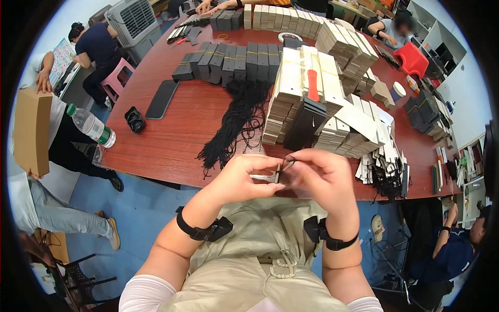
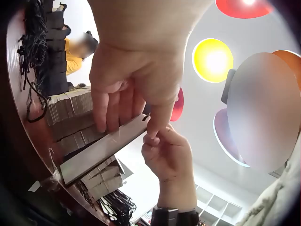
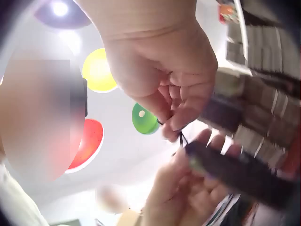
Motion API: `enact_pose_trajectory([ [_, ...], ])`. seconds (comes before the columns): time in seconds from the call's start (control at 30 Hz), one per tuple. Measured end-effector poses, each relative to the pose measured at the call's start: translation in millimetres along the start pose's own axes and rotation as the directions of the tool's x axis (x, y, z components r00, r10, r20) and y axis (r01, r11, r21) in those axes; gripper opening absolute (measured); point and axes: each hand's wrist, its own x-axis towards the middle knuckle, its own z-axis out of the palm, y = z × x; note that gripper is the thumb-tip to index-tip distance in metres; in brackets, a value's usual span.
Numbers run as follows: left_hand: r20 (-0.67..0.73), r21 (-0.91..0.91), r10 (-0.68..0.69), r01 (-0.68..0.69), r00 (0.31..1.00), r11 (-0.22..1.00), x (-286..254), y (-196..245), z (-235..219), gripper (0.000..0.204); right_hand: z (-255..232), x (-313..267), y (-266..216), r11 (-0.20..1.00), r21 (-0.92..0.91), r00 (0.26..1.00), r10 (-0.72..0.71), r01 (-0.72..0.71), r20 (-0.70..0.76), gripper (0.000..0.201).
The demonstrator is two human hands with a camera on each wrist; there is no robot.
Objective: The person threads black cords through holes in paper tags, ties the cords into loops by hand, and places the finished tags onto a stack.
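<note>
While two hands (image 1: 283, 174) pinch one tag (image 1: 266, 178).

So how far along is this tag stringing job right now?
Already done, it seems: a heap of tags with black strings lies at the table's right edge. In hand: the left hand holds one tag while the right hand pinches a black string at its end. Left: big stacks of tags and a bundle of loose strings.

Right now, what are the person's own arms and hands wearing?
Both hands are bare: left hand, right hand. Each wrist carries a black strap with a small black camera unit, the other. White short sleeves cover the upper arms above a beige apron.
</note>
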Motion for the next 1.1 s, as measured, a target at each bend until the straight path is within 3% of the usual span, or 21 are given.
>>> enact_pose_trajectory([
  [0.03, 0.016, 0.044, 0.029, -0.029, 0.999, 0.999, 1, 1, -1, 0.041, -5, -1, -1, 0.973, -0.19, 0.989, -0.138, 0.127, -0.044, 0.012],
  [0.1, 0.053, 0.129, 0.083, -0.089, 0.995, 0.988, 3, 4, -2, 0.04, -14, -9, -19, 0.994, 0.107, 0.994, 0.043, -0.033, -0.098, 0.011],
  [0.13, 0.061, 0.154, 0.089, -0.098, 0.994, 0.983, 3, 7, -1, 0.041, -15, -11, -19, 0.964, 0.264, 0.987, 0.043, 0.0, -0.156, 0.009],
  [0.23, 0.063, 0.198, 0.08, -0.091, 0.995, 0.976, 4, 13, 1, 0.042, -14, -8, -7, 0.937, 0.262, 0.961, -0.179, 0.232, -0.212, 0.006],
  [0.27, 0.048, 0.19, 0.056, -0.064, 0.997, 0.98, 3, 14, 1, 0.042, -13, -8, -5, 0.901, 0.372, 0.967, -0.156, 0.223, -0.202, 0.007],
  [0.33, 0.034, 0.165, 0.027, -0.032, 0.999, 0.986, 3, 14, 0, 0.043, -9, -9, 0, 0.794, 0.575, 0.978, -0.116, 0.197, -0.174, 0.009],
  [0.43, 0.044, 0.158, 0.063, -0.07, 0.997, 0.985, 2, 10, -1, 0.043, -26, -20, 30, 0.693, 0.713, 0.987, -0.018, -0.104, 0.16, 0.013],
  [0.47, 0.054, 0.188, 0.111, -0.12, 0.992, 0.975, 3, 8, -2, 0.043, -25, -22, 33, 0.777, 0.602, 0.983, 0.127, -0.181, 0.131, 0.01],
  [0.5, 0.066, 0.217, 0.158, -0.169, 0.985, 0.961, 3, 8, -3, 0.042, -22, -22, 36, 0.93, 0.311, 0.98, 0.184, -0.197, 0.072, 0.01],
  [0.6, 0.091, 0.303, 0.223, -0.24, 0.971, 0.922, 3, 15, 0, 0.045, -9, -20, 34, 0.992, -0.128, 0.997, 0.009, 0.001, 0.081, 0.014],
  [0.7, 0.083, 0.391, 0.249, -0.261, 0.965, 0.883, 2, 24, 1, 0.042, -19, -19, 21, 0.988, -0.134, 0.973, 0.101, -0.075, 0.206, 0.02],
  [0.8, 0.124, 0.614, 0.396, -0.384, 0.91, 0.69, 3, 27, 7, 0.039, -22, -23, 16, 0.97, 0.195, 0.973, 0.108, -0.148, 0.202, 0.023],
  [0.9, 0.13, 0.615, 0.396, -0.387, 0.909, 0.687, 7, 28, 10, 0.042, -13, -27, 6, 0.97, 0.241, 0.968, -0.09, 0.032, 0.236, 0.024],
  [1.03, 0.123, 0.634, 0.392, -0.376, 0.912, 0.676, 10, 23, 11, 0.043, -11, -26, 9, 0.965, 0.238, 0.985, 0.07, -0.106, 0.155, 0.023],
  [1.1, 0.132, 0.677, 0.401, -0.378, 0.906, 0.631, 11, 17, 13, 0.043, -4, -24, 23, 0.986, 0.108, 0.991, 0.119, -0.126, 0.069, 0.023],
])
